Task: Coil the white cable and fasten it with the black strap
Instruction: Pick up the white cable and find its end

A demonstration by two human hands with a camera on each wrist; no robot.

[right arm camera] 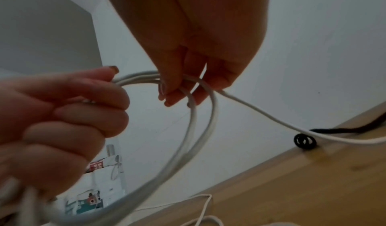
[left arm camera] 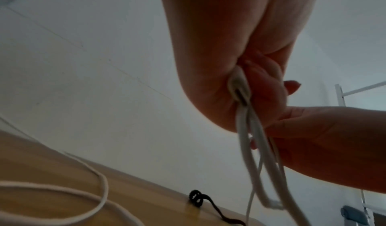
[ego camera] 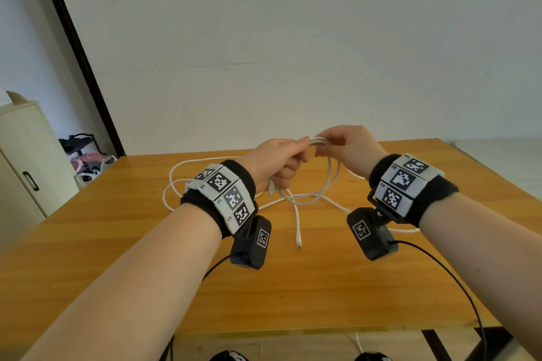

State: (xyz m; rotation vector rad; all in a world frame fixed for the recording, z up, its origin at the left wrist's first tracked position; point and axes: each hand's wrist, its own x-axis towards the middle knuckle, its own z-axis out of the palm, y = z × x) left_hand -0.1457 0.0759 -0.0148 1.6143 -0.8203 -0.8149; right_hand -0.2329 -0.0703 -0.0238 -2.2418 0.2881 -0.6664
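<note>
Both hands hover over the wooden table (ego camera: pixel 322 287) with several loops of the white cable (ego camera: pixel 318 141) between them. My left hand (ego camera: pixel 296 152) grips the bundled loops in a fist, the cable (left arm camera: pixel 244 143) running out below the curled fingers (left arm camera: pixel 267 87). My right hand (ego camera: pixel 322 146) pinches the top of the loops (right arm camera: pixel 192 130) with its fingertips (right arm camera: pixel 173 97), and a strand trails off to the table. The loose rest lies at the left (ego camera: pixel 173 184), one plug end (ego camera: pixel 298 245) near me. The black strap (right arm camera: pixel 305 141), partly curled, lies on the table's far side (left arm camera: pixel 196 199); the head view hides it.
A pale cabinet (ego camera: pixel 26 161) and a rack with shoes and bags (ego camera: pixel 88 161) stand left of the table. A white surface (ego camera: pixel 498 155) adjoins the far right corner. A black camera lead (ego camera: pixel 440 267) trails from my right wrist over the near edge.
</note>
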